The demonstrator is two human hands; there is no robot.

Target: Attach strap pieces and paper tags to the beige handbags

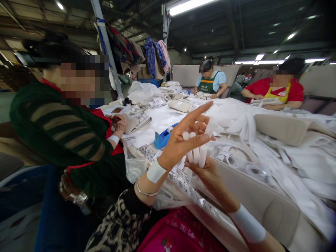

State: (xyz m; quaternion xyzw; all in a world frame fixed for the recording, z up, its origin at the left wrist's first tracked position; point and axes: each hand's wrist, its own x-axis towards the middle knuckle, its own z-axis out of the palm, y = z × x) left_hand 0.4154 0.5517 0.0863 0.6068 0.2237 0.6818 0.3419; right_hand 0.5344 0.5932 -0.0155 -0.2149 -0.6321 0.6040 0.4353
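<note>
My left hand (187, 134) reaches over the table with its index finger stretched out. Its thumb and other fingers pinch a white finger cot (210, 127). Just below is my right hand (206, 171), its fingers raised and slightly apart. White tube-like covers (195, 154), which look like finger cots, sit over several of those fingers. The two hands overlap, so part of the right fingers is hidden. Behind my left wrist stands a blue tape dispenser (160, 139) with a small white item at its top.
White sheets and strips (236, 122) cover much of the table. A beige padded panel (257, 196) lies along the front right. Clear plastic wrap (135, 168) hangs at the near edge. A co-worker (65, 126) sits close on the left; two more people sit across. A blue bin (44, 210) stands lower left.
</note>
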